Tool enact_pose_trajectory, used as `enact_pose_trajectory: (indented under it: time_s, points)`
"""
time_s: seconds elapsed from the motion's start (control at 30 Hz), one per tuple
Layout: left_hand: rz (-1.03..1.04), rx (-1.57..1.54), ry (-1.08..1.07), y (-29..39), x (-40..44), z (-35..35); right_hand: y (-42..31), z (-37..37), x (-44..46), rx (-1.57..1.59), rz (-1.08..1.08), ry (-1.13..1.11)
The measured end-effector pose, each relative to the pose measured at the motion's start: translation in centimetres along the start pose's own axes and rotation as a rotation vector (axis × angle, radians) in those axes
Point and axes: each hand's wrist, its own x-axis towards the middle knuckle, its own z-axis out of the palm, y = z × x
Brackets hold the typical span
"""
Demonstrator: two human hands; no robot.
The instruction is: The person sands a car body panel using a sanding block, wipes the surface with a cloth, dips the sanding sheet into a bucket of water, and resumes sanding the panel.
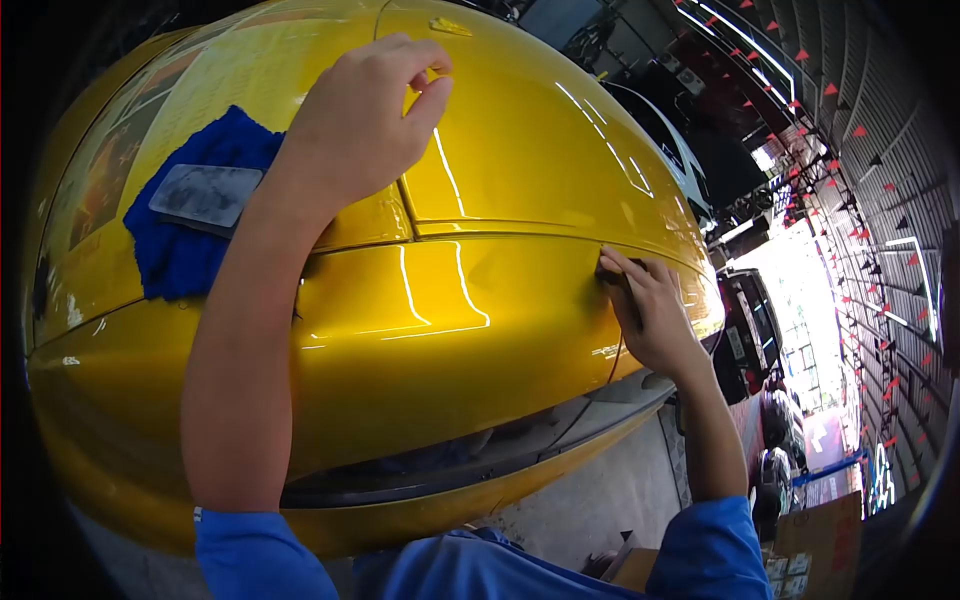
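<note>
My left hand [375, 120] is raised over the glossy yellow car body panel [520, 150], its fingers curled and thumb close to the index finger. Anything between those fingertips is too small or hidden to make out. On the lower panel, my right hand [650, 310] grips a small black object [610, 272], mostly covered by the fingers, and presses it near the panel seam. Left of my left forearm lies a blue cloth [165, 255] with a grey flat rectangular block [207, 193] on top. A small crumpled yellow piece [450, 27] sits on the panel beyond my left hand.
Below the panel runs a dark, glossy strip [420, 482] above the concrete floor [620, 450]. Another vehicle [750, 325] stands at the right, before the bright doorway. Cardboard boxes [825, 540] are at lower right. Red and black pennants hang under the corrugated roof [905, 150].
</note>
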Motion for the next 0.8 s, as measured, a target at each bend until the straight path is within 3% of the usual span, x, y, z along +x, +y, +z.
enact_pose_trajectory:
  time_s: [0.8]
  points:
    - [-0.009,0.025,-0.008,0.3,-0.1,-0.4,0.7,0.5,1.3,0.021,-0.084,0.027]
